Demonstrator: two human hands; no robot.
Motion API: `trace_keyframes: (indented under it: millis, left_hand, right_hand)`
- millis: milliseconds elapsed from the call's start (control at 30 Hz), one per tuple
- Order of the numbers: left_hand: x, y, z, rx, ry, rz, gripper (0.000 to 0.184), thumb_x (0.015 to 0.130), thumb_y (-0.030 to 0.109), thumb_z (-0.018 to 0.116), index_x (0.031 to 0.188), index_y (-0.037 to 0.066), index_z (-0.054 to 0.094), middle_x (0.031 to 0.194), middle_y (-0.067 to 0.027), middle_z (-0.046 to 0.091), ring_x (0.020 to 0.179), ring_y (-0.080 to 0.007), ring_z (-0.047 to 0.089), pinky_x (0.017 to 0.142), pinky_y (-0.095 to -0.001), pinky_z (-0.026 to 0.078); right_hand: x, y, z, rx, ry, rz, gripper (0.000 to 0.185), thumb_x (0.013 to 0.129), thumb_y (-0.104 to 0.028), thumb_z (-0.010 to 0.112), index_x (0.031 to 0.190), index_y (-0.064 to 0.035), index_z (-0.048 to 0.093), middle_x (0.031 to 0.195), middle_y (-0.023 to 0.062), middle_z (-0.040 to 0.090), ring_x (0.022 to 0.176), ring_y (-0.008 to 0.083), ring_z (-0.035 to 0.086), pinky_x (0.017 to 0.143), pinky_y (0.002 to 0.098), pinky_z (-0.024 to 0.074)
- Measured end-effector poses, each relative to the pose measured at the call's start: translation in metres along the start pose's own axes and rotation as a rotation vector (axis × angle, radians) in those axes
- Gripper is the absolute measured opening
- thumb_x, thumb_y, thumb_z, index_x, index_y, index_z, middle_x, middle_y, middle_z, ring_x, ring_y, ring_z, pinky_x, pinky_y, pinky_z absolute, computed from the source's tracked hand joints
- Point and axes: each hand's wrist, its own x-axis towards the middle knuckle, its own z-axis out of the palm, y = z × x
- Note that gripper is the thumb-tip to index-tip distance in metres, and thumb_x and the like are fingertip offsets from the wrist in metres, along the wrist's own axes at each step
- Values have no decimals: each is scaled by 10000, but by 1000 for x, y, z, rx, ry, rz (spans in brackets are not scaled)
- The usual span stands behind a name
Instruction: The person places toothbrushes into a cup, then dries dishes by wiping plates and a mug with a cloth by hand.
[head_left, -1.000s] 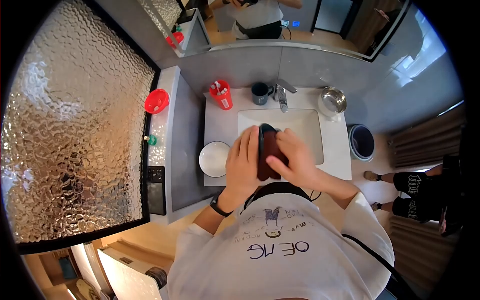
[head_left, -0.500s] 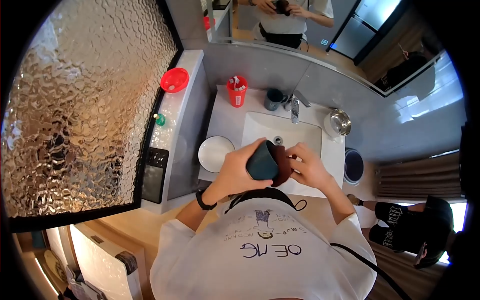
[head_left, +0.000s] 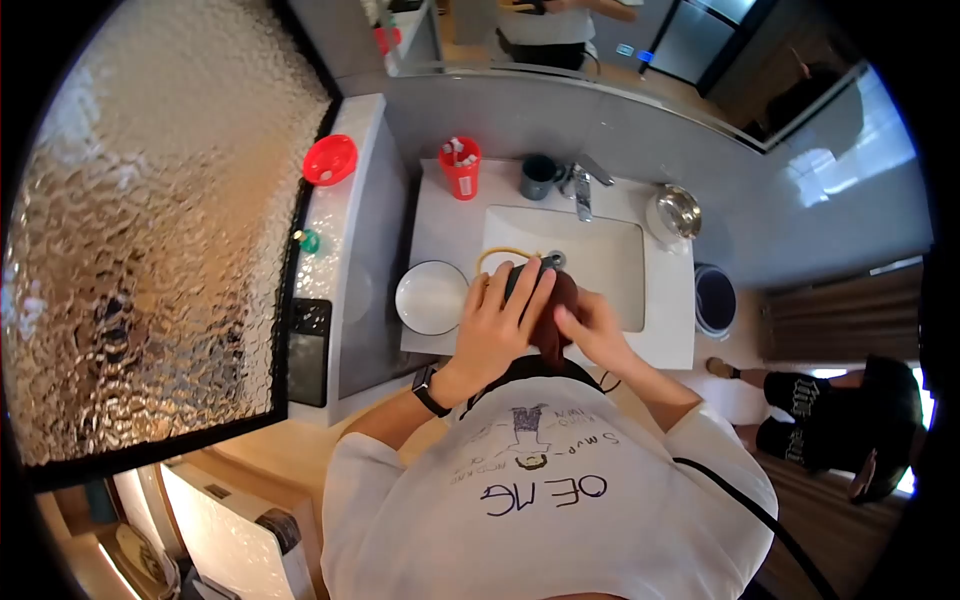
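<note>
While my left hand (head_left: 502, 325) lay clasped over a dark teal cup (head_left: 514, 280), my right hand (head_left: 598, 332) pinched a brown cloth (head_left: 549, 340) just beside it; the two hands were close together, above the near side of the sink (head_left: 615, 262). I judged the cup stiff and fairly light, smooth enough to slip if damp, perhaps breakable, and best held around its outer wall; the cloth seemed soft and limp, easy to grip by any fold. Most of the cup was hidden, so I could not tell its full shape; what showed was dark and plain. The cloth was a deep reddish brown, its lower end hanging toward six o'clock. A yellow curved strip (head_left: 500, 251) showed at eleven, its nature unclear to me. On the counter (head_left: 437, 232), a white dish (head_left: 432, 298) sat near at nine, a red cup (head_left: 462, 184) at eleven, a dark mug (head_left: 538, 180) at twelve beside the tap (head_left: 583, 196), and a metal bowl (head_left: 676, 214) at two. Farther out, a bin (head_left: 715, 302) stood at three, and another person (head_left: 850, 415) toward four.
</note>
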Motion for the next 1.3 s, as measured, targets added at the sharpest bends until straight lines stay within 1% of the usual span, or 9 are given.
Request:
trace_keyframes:
  millis: [167,300,367,500,667,800,933,1067,1300]
  left_hand:
    - [1,-5,14,166,-31,65,540,716,138,659,1235,10,578,1265,-100,574,1065,-300,556,851,-419,466]
    - [13,-11,10,-263,-51,-54,760,594,272,802,1265,22,546,1236,-123,584,1021,-293,592,882,-380,480]
    - [21,-6,2,-557,-98,-223,742,584,194,818,1250,6,548,1165,-167,619,978,-367,621,836,-399,505]
    - [16,-23,11,-1054,-438,-311,901,513,199,874,1312,7,505,1161,-170,623,991,-260,645,893,-329,486]
    - [-24,-42,43,-1777,-908,-549,975,506,278,899,1334,-16,477,1237,-89,577,1173,-195,521,1032,-321,358]
    - [-84,-50,64,-2213,-921,-738,1086,517,313,929,1397,12,369,1359,-103,480,1280,-215,417,1089,-351,277]
    - [-66,-51,50,-1933,-553,-861,1035,553,228,901,1416,33,364,1349,-87,492,1269,-214,430,1089,-332,286]
    - [-30,-85,68,-1404,-258,-840,918,610,71,834,1390,71,350,1286,-62,504,1239,-185,447,1075,-323,325]
    - [-74,-196,180,-673,173,-796,887,551,82,870,1283,80,370,1173,-102,558,1130,-213,533,978,-339,422]
  right_hand:
    - [12,1,-1,231,174,323,339,963,-322,558,993,15,575,767,-12,561,670,61,499,573,237,401]
    - [7,5,-11,-29,-28,-88,334,905,-293,645,919,34,575,889,53,573,781,141,508,667,292,414]
    - [2,-1,-23,-630,-107,-379,350,820,-277,717,878,40,582,990,96,554,931,257,486,783,339,409]
    - [-17,-23,-41,-1034,-222,-587,294,725,-256,746,808,-14,602,1052,71,554,1114,295,451,919,369,378]
    - [-24,-27,-68,-1001,-344,-695,233,671,-190,735,805,-43,614,1117,46,564,1121,284,474,932,397,392]
    - [-31,-7,-96,-1085,-183,-596,249,684,-154,728,867,-27,615,1177,79,564,1100,307,504,926,401,419]
    - [-61,31,-112,-531,52,-98,484,761,-152,722,1192,11,574,1165,200,581,1105,373,544,942,417,430]
    - [-72,84,-110,-123,135,-24,496,761,-81,701,1222,24,552,1092,107,634,1026,188,598,902,335,475]
    - [-56,176,-129,529,397,298,435,862,-50,644,1274,-19,509,1168,100,604,1069,221,587,913,355,495]
